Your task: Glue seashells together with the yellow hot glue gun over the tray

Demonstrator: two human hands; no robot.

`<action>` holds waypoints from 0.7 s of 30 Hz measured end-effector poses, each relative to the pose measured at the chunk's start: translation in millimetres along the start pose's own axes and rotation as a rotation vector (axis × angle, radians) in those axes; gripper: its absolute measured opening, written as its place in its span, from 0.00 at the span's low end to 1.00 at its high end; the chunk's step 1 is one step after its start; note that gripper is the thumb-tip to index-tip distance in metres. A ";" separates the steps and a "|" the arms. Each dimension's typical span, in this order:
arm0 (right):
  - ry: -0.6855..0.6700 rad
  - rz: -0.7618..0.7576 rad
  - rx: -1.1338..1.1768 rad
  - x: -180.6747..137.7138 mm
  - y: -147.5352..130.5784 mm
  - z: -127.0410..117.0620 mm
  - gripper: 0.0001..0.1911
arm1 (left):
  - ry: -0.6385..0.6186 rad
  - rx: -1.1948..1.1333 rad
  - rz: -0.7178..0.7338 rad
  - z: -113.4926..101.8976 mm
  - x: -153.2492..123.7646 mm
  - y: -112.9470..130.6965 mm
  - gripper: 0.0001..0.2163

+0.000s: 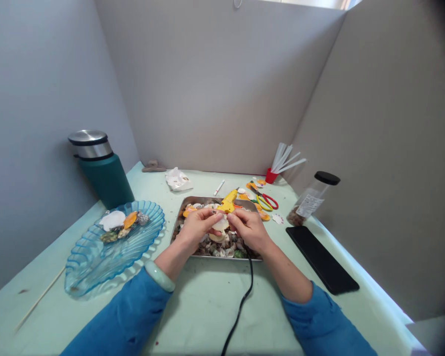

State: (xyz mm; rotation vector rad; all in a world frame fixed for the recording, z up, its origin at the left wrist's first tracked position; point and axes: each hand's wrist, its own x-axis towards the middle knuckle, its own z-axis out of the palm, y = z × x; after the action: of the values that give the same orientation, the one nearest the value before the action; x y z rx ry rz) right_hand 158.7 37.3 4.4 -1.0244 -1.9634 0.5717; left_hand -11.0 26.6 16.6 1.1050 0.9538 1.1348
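My left hand (200,225) is closed, thumb and fingers pinching a pale scallop shell (221,224). From the other side, my right hand (250,227) has its fingertips together at the shell's right edge. Both hands are over a metal tray (196,256) full of small snail shells and flat shells. Just beyond my fingertips, a yellow glue gun (229,201) lies on the tray's contents, its nozzle pointing away. A black cord (240,306) runs from under my right hand toward the near table edge.
At left are a blue shell-shaped plate (133,247) holding several shells and a green bottle (107,180). Pliers (269,200), a red cup of glue sticks (271,176), a jar (309,200) and a black phone (322,259) are right. Crumpled tissue (178,179) lies behind.
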 end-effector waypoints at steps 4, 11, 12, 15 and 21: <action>-0.019 0.022 -0.005 0.2 0.7 0.2 0.19 | 0.006 0.007 0.005 -0.5 0.4 -0.7 0.18; 0.010 0.030 -0.025 1.0 0.3 0.2 0.19 | -0.035 0.005 0.039 -1.2 -0.3 -1.9 0.19; 0.013 0.027 -0.024 1.1 0.0 0.3 0.19 | -0.030 -0.003 0.045 -0.9 -0.6 -1.6 0.20; 0.013 0.026 -0.020 1.1 -0.6 0.6 0.18 | 0.002 -0.023 0.053 0.7 -1.3 0.1 0.19; 0.012 0.024 -0.012 0.7 0.0 1.3 0.18 | 0.027 -0.050 0.031 1.6 -1.5 2.2 0.18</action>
State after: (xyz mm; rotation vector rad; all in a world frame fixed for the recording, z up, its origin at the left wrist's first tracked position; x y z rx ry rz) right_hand 157.5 37.9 4.0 -1.0582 -1.9480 0.5665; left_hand -10.1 25.1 19.1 1.0703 0.9274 1.1955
